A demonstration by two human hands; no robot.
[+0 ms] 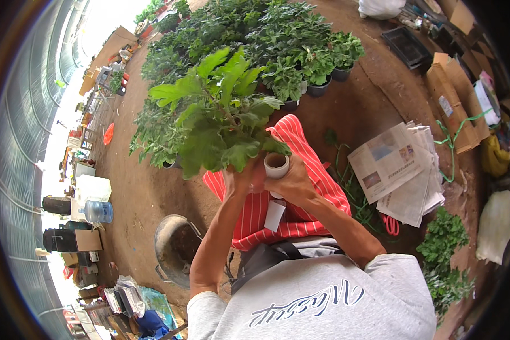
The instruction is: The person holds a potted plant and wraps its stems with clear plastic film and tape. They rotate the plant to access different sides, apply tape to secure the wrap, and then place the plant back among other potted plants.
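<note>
My left hand (239, 176) is closed around the base of a large leafy green plant (221, 123); the leaves hide its fingers and the stem. Beside it, my right hand (295, 180) grips a white hollow cylinder (276, 165), its round brownish opening facing up. Something pinkish and blurred shows between the hands. Below them, a red cloth with white stripes (255, 216) covers my lap, and a white tag or card (275, 216) lies on it.
Potted leafy plants (280, 38) crowd the ground ahead. Newspapers (386, 165) and green string (355, 204) lie to the right. A round metal basin (165, 242) stands left of my lap. Cut greenery (442, 238) lies at the lower right.
</note>
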